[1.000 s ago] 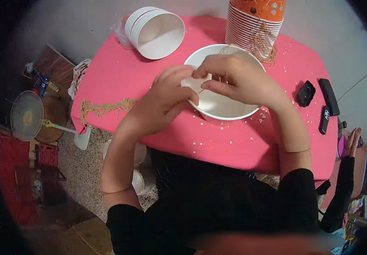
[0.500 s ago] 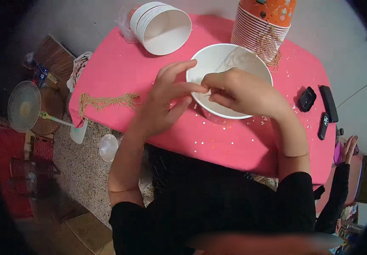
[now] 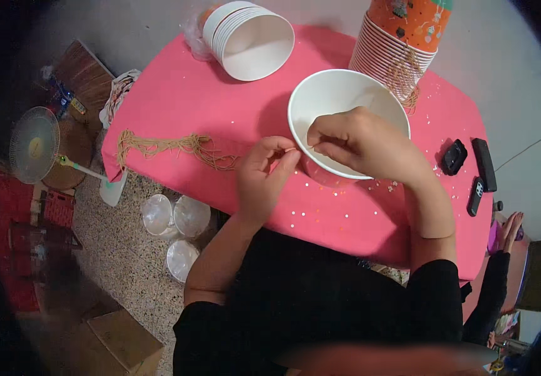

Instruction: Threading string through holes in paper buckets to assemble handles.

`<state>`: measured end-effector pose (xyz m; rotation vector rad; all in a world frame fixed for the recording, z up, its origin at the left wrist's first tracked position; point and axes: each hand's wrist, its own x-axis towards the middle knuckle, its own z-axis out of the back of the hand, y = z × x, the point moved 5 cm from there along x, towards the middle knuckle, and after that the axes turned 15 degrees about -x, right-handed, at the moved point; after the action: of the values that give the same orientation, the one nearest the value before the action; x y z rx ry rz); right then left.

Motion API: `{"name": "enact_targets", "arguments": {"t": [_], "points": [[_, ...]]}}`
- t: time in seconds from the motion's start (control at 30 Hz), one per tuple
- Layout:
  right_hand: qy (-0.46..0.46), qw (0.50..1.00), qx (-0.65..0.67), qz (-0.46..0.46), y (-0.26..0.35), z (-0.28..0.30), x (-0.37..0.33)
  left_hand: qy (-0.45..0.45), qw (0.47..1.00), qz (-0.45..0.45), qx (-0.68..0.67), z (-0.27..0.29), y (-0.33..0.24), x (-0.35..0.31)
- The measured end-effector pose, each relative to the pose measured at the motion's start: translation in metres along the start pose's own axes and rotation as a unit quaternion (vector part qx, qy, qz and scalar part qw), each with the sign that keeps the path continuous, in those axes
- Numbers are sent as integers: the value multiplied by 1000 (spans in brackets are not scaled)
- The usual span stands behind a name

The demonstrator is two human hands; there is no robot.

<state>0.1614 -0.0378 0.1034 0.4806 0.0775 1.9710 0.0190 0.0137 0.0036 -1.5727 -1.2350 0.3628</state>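
A white paper bucket (image 3: 330,84) stands before me with its wide mouth toward me. My right hand (image 3: 370,144) reaches over its near rim, thumb and fingers pinched together inside the mouth. Just outside the rim on the left, my left hand (image 3: 261,178) is closed in a pinch, fingertips close to the bucket wall. Whatever either pinch holds is too small or hidden to make out. Left of my left hand, a bundle of tan cords (image 3: 158,145) lies on the pink tablecloth (image 3: 220,113), its loose ends trailing toward that hand.
A nested stack of white buckets (image 3: 258,47) lies tipped at the back left. A tall stack of orange-printed buckets (image 3: 408,28) with tan cords stands back right. A black tray (image 3: 454,156) and phone (image 3: 476,196) lie right. Small pale dots speckle the cloth. Another person's hands (image 3: 511,229) show far right.
My left hand has moved down from above the rim to just outside it, and its spread fingers have closed into a pinch. My right hand stays pinched inside the bucket mouth. The view has shifted slightly.
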Motion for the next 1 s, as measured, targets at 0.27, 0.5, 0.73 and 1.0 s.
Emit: {"name": "enact_targets", "arguments": {"t": [0.27, 0.5, 0.73, 1.0], "points": [[-40, 995, -92, -1, -10, 10, -8, -41, 997, -62, -37, 14, -21, 22], [-55, 989, -124, -59, -22, 32, -17, 51, 991, 40, -118, 21, -42, 41], [-122, 987, -76, 64, 1, 34, -11, 56, 996, 64, 35, -13, -47, 40], [-153, 983, -35, 95, 12, 31, -5, 100, 988, 61, 104, -34, -55, 27]]}}
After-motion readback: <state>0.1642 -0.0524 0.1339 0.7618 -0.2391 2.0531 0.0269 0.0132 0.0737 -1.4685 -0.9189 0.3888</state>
